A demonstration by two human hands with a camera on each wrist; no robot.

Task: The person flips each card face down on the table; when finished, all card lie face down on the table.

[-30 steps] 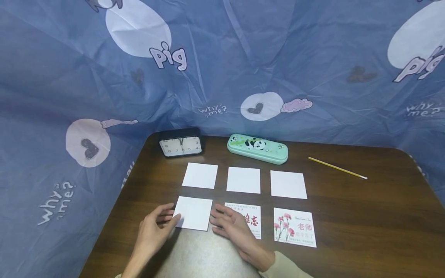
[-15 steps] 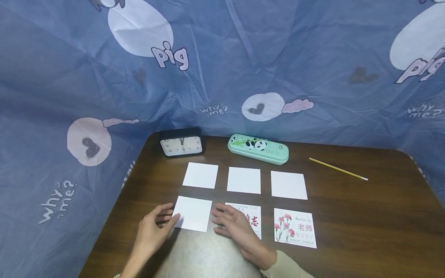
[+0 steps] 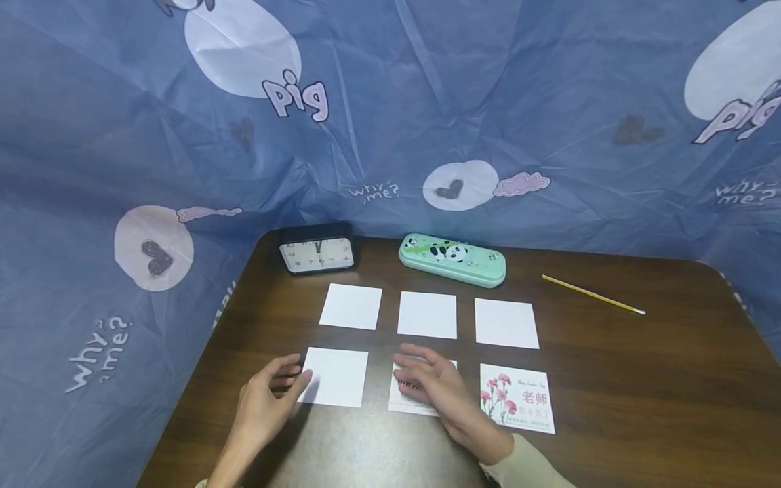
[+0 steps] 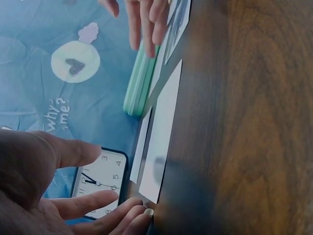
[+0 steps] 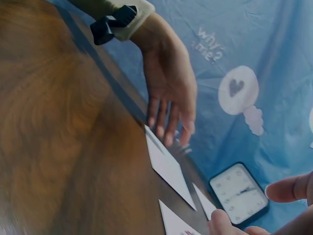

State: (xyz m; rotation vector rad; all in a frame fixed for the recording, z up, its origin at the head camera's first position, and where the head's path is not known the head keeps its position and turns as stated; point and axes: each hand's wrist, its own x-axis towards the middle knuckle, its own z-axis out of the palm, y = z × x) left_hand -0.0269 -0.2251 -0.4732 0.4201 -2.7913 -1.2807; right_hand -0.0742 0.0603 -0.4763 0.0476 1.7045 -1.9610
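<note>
My left hand (image 3: 262, 403) is beside the left edge of a plain white card (image 3: 334, 377) in the front row. In the left wrist view its fingers are loosely bent near the card's end, with nothing gripped; contact is hard to tell. My right hand (image 3: 448, 400) hovers over or lightly touches the middle front card (image 3: 396, 401), covering much of its print. Its fingers are spread and relaxed. To the right lies a card with pink carnations and Chinese characters (image 3: 517, 398). Behind are three blank white cards (image 3: 351, 307), (image 3: 427, 315), (image 3: 506, 323) in a row.
A black-framed clock (image 3: 318, 254) stands at the back left of the brown wooden table (image 3: 641, 379). A mint pencil case with a panda (image 3: 453, 259) lies behind the cards. A yellow pencil (image 3: 592, 294) is at the right. Blue printed cloth (image 3: 390, 102) hangs behind.
My right hand has moved right, from beside the left front card to over the middle one. The left and middle front cards sit slightly further left. The left hand has barely moved.
</note>
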